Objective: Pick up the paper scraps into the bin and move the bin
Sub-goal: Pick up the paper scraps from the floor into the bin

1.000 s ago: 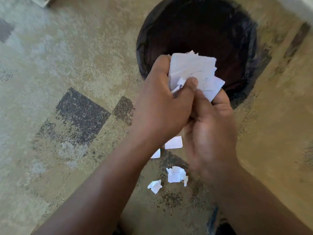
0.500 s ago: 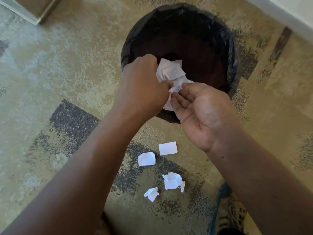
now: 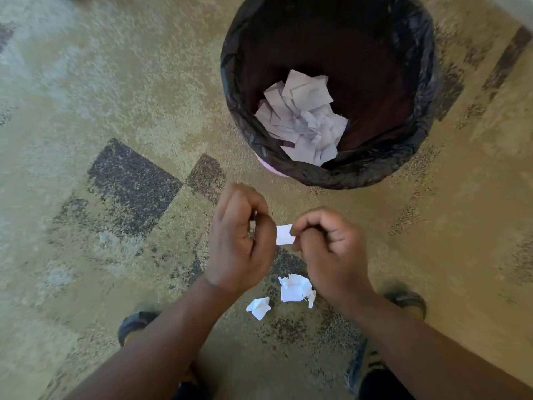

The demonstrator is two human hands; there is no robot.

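Note:
The bin, lined with a black bag, stands on the carpet at the upper right, and a heap of paper scraps lies inside it. Both hands are low over the carpet just in front of the bin. My right hand pinches the right edge of a flat white scrap. My left hand is curled around another scrap, of which only a white sliver shows between its fingers. A crumpled scrap and a smaller folded scrap lie on the carpet between my wrists.
The floor is a beige carpet with dark patches. My shoes show at the left and right of my arms. A pale wall edge crosses the top right corner.
The bundle of scraps dropped out of my hands into the bin. Both hands came back down from the bin's mouth to the scraps on the carpet and closed on two of them.

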